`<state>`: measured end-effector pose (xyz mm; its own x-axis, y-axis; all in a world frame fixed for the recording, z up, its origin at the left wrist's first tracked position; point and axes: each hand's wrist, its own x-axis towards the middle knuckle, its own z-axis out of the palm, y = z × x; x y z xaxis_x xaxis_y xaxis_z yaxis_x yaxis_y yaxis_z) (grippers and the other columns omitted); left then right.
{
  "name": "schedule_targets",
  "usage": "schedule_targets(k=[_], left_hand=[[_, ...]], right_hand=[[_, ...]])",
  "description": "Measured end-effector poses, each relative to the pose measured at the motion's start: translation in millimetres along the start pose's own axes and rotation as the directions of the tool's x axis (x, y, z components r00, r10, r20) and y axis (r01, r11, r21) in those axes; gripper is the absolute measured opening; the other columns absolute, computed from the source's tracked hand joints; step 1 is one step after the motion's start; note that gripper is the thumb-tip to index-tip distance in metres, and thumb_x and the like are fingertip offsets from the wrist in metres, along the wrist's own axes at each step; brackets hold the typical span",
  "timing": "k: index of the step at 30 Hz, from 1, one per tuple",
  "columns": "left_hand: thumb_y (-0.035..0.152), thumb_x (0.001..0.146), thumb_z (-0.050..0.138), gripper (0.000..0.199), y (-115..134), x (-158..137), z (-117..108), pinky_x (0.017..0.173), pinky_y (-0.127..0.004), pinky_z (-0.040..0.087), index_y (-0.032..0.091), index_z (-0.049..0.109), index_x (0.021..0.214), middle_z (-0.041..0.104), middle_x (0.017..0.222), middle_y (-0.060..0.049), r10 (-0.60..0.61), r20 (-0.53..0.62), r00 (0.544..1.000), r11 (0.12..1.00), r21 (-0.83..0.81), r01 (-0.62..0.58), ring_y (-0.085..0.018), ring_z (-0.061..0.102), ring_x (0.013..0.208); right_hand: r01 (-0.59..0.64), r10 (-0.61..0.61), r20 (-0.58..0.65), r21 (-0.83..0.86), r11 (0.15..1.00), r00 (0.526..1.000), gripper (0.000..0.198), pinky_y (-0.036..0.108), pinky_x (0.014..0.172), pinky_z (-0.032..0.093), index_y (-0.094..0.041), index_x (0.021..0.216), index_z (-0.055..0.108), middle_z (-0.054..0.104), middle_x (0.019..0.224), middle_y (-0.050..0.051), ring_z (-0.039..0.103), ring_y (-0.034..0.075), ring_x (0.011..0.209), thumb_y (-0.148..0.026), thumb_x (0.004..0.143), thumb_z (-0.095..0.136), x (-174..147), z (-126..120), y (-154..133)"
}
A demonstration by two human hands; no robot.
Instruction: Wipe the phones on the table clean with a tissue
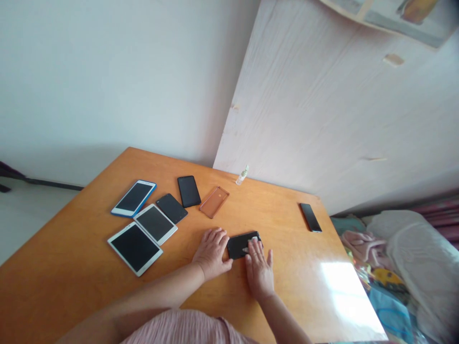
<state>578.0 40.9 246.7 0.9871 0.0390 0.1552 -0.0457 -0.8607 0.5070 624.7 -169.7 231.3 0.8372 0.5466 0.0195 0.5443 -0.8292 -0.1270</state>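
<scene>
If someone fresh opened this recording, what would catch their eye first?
The eye goes first to the bare left hand and bare right hand at opposite ends of a flat black rectangular phone, front-centre on the glossy orange-brown wooden table. Next comes the white-framed, blue-edged rectangular tablet to their left, then the small clear bottle standing near the table's back edge.

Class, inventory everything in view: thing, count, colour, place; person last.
Table: 1, orange, centre
Tablets: 3, white, one edged blue, left
Phones: 4, black, two back, one front, one right
Case: 1, brown, middle
Bottle: 1, clear, back
Scrap: count unclear, white, on front phone
Walls: 2, pale, behind
Poster: 1, pale, top right
Cloth pile: 1, mixed, right
Floor: 1, grey, far left
Shirt: 1, pink, bottom
Left hand: 1, bare, at front phone
Right hand: 1, bare, on front phone
</scene>
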Motion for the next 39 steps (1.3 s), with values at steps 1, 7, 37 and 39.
schedule_targets(k=[1,7,37,39], left_hand=[[0.045,0.071,0.070,0.059,0.3,0.2,-0.4,0.119,-0.050,0.020,0.021,0.057,0.124,0.052,0.138,-0.012,0.000,-0.002,1.000,1.000,-0.002,0.000,-0.033,0.037,0.136],[0.043,0.073,0.068,0.057,0.0,0.2,0.2,0.119,-0.050,0.020,0.019,0.058,0.123,0.053,0.137,-0.013,0.005,-0.006,1.000,1.000,-0.013,-0.005,-0.032,0.038,0.136],[0.045,0.071,0.071,0.062,-0.1,0.1,-1.0,0.119,-0.051,0.019,0.019,0.056,0.125,0.052,0.139,-0.013,-0.012,0.029,1.000,1.000,-0.017,0.012,-0.033,0.035,0.138],[0.045,0.072,0.070,0.061,-0.4,0.1,-1.0,0.119,-0.050,0.019,0.019,0.056,0.125,0.052,0.139,-0.013,-0.017,0.036,0.999,1.000,-0.020,0.017,-0.032,0.035,0.138]], right_hand=[[-0.106,0.105,-0.039,-0.022,0.994,0.994,0.053,0.061,0.118,0.010,-0.012,0.150,0.038,0.034,0.156,0.014,0.024,0.029,0.147,-0.036,0.104,0.022,0.9,1.6,4.0],[0.259,-0.259,-0.014,0.004,0.966,0.966,0.053,0.051,0.120,0.017,-0.014,0.152,0.035,0.029,0.159,0.012,0.020,0.026,0.149,-0.033,0.102,0.036,-18.4,7.1,-5.7],[-0.003,0.007,-0.206,0.018,1.000,0.979,0.050,0.058,0.116,0.023,-0.011,0.146,0.044,0.042,0.151,0.018,0.031,0.030,0.145,-0.032,0.103,0.033,18.6,6.8,6.8],[0.201,-0.194,-0.143,0.036,0.979,0.971,0.050,0.051,0.118,0.025,-0.013,0.148,0.042,0.038,0.154,0.014,0.027,0.027,0.146,-0.033,0.102,0.037,16.6,6.3,-0.9]])
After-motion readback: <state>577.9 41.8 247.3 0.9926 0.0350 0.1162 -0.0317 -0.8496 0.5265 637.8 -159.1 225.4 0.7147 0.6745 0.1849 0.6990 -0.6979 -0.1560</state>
